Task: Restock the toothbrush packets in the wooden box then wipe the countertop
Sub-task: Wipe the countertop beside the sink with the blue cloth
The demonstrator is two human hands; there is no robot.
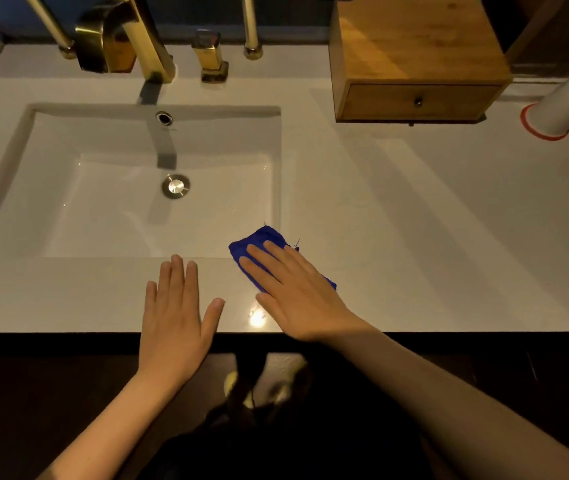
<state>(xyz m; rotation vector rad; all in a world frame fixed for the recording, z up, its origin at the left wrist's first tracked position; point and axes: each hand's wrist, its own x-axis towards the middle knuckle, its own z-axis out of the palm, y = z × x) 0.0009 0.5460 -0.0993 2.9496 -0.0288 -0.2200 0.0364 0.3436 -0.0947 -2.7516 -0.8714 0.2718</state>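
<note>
Right hand (296,289) pressing flat, fingers spread, on blue cloth (258,245) at lower centre of table (414,237). Left hand (175,306) lying open, gripping nothing. Wooden box (414,57) sitting upper right, drawer closed.

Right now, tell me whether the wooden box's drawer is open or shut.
Shut: the drawer front sits flush in the wooden box, only its knob protruding.

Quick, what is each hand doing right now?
Left hand: open, flat on the countertop, holding nothing.
Right hand: open, pressing the blue cloth flat.
</note>
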